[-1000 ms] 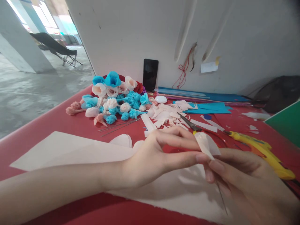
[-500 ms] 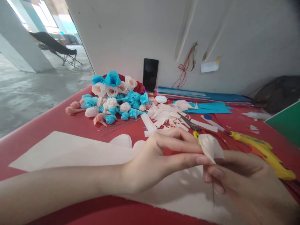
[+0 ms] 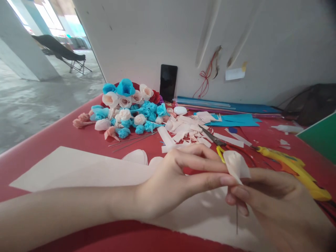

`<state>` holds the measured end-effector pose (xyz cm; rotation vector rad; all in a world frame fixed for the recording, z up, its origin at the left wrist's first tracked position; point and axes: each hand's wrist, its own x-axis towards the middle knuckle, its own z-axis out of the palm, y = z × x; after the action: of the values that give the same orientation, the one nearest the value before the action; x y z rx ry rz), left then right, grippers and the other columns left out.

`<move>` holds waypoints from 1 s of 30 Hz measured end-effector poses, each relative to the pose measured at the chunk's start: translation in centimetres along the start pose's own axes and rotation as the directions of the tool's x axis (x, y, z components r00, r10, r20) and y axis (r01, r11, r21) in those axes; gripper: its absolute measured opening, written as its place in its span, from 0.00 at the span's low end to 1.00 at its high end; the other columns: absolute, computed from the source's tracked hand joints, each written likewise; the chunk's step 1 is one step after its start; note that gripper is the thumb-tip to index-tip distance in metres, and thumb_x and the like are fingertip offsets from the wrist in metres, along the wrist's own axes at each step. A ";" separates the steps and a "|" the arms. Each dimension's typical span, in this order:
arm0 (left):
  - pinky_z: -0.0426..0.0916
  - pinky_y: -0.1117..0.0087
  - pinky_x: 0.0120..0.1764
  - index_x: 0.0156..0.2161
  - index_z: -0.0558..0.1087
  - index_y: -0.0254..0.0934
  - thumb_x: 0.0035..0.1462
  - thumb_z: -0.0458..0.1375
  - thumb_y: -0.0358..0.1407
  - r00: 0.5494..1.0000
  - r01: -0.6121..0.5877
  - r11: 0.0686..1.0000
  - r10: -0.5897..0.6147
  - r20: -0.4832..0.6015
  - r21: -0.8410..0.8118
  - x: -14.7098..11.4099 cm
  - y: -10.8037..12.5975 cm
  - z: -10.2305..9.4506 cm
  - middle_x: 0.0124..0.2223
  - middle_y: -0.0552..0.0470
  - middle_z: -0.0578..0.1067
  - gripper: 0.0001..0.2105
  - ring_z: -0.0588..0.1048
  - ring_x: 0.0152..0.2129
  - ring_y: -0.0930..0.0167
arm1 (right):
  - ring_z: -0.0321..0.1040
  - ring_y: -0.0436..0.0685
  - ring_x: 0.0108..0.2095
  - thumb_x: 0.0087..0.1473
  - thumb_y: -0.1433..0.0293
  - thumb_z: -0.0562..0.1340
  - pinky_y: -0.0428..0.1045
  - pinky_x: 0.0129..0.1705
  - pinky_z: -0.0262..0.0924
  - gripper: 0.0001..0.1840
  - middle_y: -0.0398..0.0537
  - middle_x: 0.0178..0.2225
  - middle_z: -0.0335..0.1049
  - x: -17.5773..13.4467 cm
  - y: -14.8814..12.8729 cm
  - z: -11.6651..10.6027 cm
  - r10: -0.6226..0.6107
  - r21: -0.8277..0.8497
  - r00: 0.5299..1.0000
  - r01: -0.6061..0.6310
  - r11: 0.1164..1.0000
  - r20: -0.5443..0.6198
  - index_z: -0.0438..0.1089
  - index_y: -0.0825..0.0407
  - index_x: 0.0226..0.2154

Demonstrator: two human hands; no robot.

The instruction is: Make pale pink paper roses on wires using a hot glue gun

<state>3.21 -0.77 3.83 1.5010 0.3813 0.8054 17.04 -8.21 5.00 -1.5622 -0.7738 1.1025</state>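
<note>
A small cream paper flower [image 3: 235,163] on a thin wire stem [image 3: 237,220] is held between both hands at the right of the view. My left hand [image 3: 189,175] pinches its petal from the left, thumb below and forefinger above. From the right, my right hand [image 3: 267,199] grips the base of the flower with thumb and fingers, and the wire hangs down below them. Beneath my hands lies a large sheet of cream paper [image 3: 89,169]. A few cut rounded petals [image 3: 135,157] rest at its upper edge.
Blue, cream and pink paper flowers [image 3: 126,115] are heaped at the back left. Behind my hands are cream paper scraps [image 3: 183,127] and scissors [image 3: 214,138]. A yellow glue gun [image 3: 296,171] lies at right. A black phone [image 3: 168,83] leans on the wall.
Both hands keep their hold on the paper flower, which has turned slightly. The lower end of the wire has shifted a little left.
</note>
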 end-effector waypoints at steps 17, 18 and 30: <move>0.67 0.77 0.38 0.26 0.77 0.30 0.51 0.58 0.26 0.999 0.040 0.998 -0.041 -0.031 -0.041 -0.1 0.0 0.3 0.29 0.52 0.71 0.06 0.70 0.30 0.76 | 0.59 0.47 0.16 0.26 0.61 0.71 0.38 0.16 0.54 0.09 0.41 0.16 0.67 0.3 1.0 -0.6 -0.080 -0.017 0.997 0.079 0.997 -0.013 0.74 0.42 0.17; 0.67 0.78 0.37 0.26 0.77 0.30 0.51 0.58 0.27 0.999 0.038 0.999 -0.039 -0.031 -0.035 -0.1 0.1 0.3 0.28 0.52 0.71 0.06 0.70 0.30 0.77 | 0.60 0.47 0.16 0.28 0.61 0.71 0.38 0.15 0.55 0.07 0.41 0.16 0.67 0.6 1.2 -0.8 -0.119 -0.014 0.992 0.120 0.993 0.035 0.74 0.40 0.17; 0.66 0.76 0.37 0.28 0.77 0.29 0.53 0.58 0.28 0.997 0.079 0.996 -0.079 -0.005 -0.047 -0.2 0.4 0.4 0.28 0.52 0.71 0.07 0.69 0.30 0.76 | 0.60 0.50 0.11 0.40 0.62 0.67 0.39 0.11 0.56 0.05 0.43 0.14 0.67 1.4 2.2 -1.3 -0.451 -0.140 0.885 0.463 0.875 0.114 0.74 0.43 0.18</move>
<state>3.28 -1.26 4.24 1.4311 0.4216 0.7518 18.66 -8.03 2.58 -1.3715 -1.2419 0.7637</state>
